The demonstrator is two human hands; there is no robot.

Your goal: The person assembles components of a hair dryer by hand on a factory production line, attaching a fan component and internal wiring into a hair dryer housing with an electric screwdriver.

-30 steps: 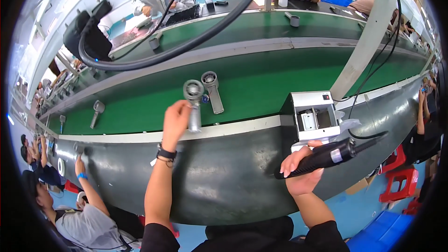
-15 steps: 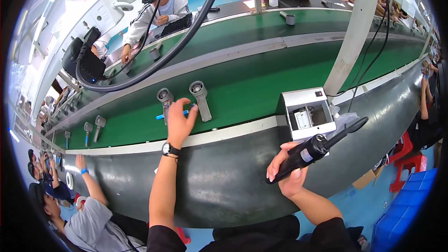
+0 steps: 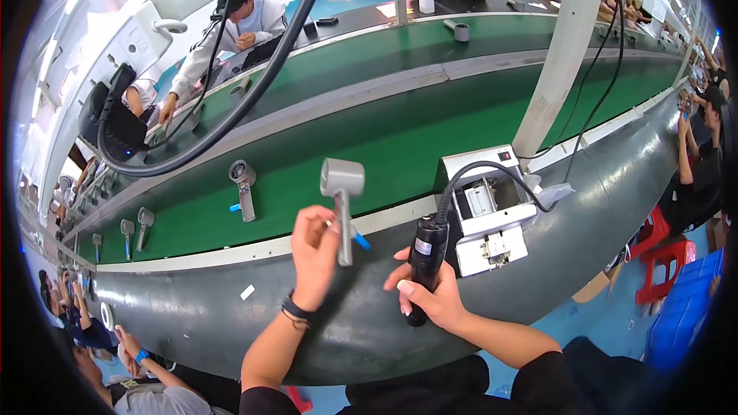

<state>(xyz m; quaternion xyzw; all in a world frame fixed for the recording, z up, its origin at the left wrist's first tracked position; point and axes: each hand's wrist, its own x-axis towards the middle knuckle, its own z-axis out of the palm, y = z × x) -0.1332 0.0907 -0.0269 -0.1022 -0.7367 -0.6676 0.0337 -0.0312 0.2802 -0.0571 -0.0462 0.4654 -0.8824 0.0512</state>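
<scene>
While the left hand (image 3: pixel 314 250) gripped a grey hair-dryer body (image 3: pixel 341 201) by its handle, raised just above the green conveyor belt (image 3: pixel 400 138), the right hand (image 3: pixel 430 296) was wrapped around a black electric screwdriver (image 3: pixel 425 257). Steadying the handle and squaring the bit to it looked wise. One dryer was held; four more (image 3: pixel 243 187) lay on the belt, beside one white fixture box (image 3: pixel 488 207).

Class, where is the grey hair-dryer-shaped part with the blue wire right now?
In the head view, the grey hair-dryer-shaped part is left of centre, held up in the left hand, beside the black electric screwdriver.
</scene>
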